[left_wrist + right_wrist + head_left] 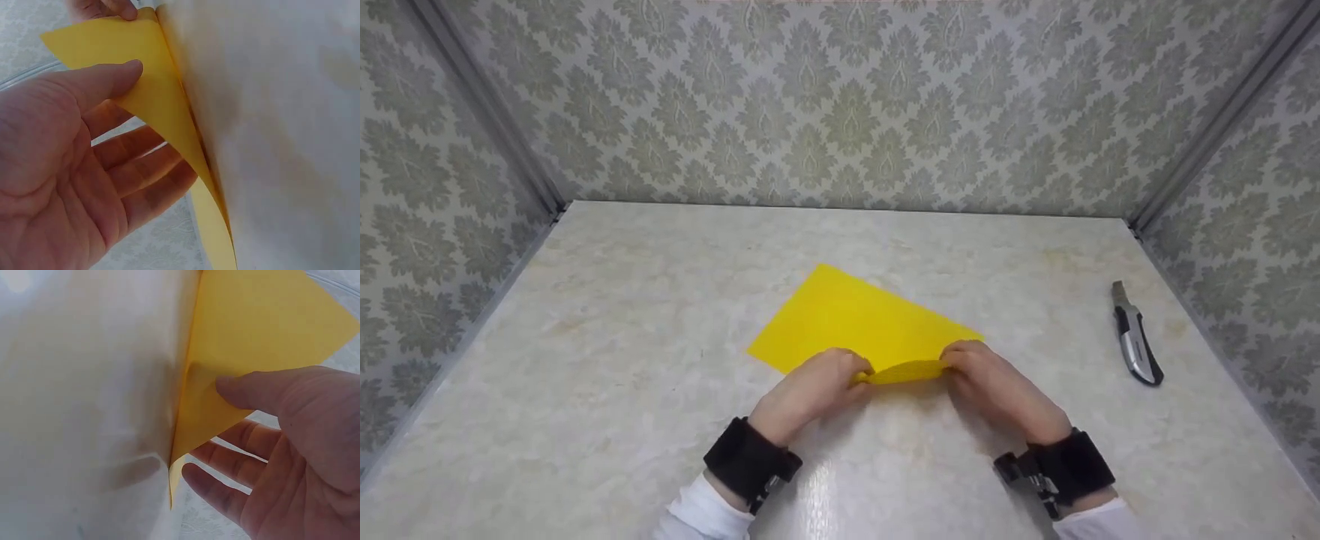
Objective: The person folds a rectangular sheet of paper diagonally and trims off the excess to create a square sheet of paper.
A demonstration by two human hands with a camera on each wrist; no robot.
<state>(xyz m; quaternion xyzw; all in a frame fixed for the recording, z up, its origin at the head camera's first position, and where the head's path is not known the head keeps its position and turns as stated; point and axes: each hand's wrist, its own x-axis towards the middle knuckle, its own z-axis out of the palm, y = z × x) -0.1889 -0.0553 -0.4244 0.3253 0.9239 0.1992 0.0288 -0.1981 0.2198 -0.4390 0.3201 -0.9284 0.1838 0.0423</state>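
Note:
A yellow sheet of paper (862, 319) lies on the table with its near edge lifted and bent over. My left hand (817, 386) pinches that edge toward the left. Its thumb presses one face of the paper (160, 112) in the left wrist view, with the other fingers behind. My right hand (997, 386) pinches the same edge farther right. In the right wrist view its thumb lies on the paper (253, 320), and the remaining fingers are partly hidden behind it. Between the hands the raised edge bows slightly.
A utility knife (1138, 335) with a silver and black handle lies on the right side of the marbled table (622, 337), apart from the hands. Patterned panels (847, 112) enclose the table at the back and both sides.

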